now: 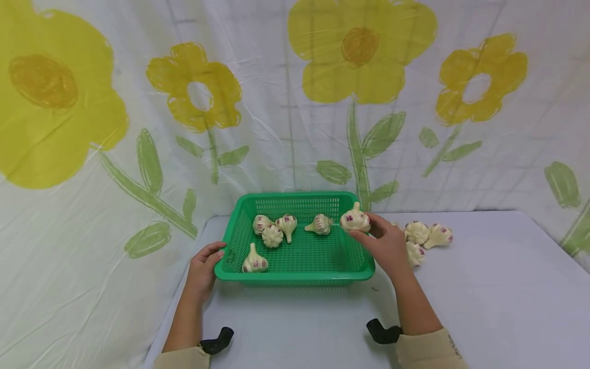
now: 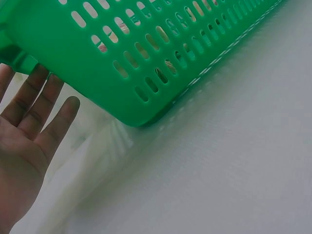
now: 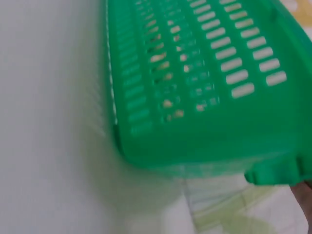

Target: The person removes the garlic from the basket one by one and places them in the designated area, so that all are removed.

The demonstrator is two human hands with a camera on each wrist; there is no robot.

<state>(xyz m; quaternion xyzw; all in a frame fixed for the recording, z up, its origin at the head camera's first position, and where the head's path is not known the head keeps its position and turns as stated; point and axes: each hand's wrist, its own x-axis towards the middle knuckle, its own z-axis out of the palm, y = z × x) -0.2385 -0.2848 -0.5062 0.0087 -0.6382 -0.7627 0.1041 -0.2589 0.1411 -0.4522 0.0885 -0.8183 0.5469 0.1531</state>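
Observation:
My right hand (image 1: 389, 243) pinches a garlic bulb (image 1: 355, 220) between thumb and fingers, stem up, over the right end of the green plastic basket (image 1: 295, 275). Lightly placed at the basket's left rim is my left hand (image 1: 203, 269); in the left wrist view its fingers (image 2: 58, 122) are fairly straight and spread beside the basket wall (image 2: 92, 63). Inside the basket, several garlic bulbs (image 1: 272, 236) cluster at the back left, one garlic bulb (image 1: 255, 260) stands at the front left and another garlic bulb (image 1: 319, 224) lies toward the right. The right wrist view shows mostly the basket's slotted side (image 3: 195, 131).
Several more garlic bulbs (image 1: 417, 232) lie on the white table (image 1: 498, 287) right of the basket, partly behind my right hand. A curtain with yellow flowers (image 1: 272, 102) hangs at the table's back edge. Black wrist mounts (image 1: 383, 332) sit at both sleeves.

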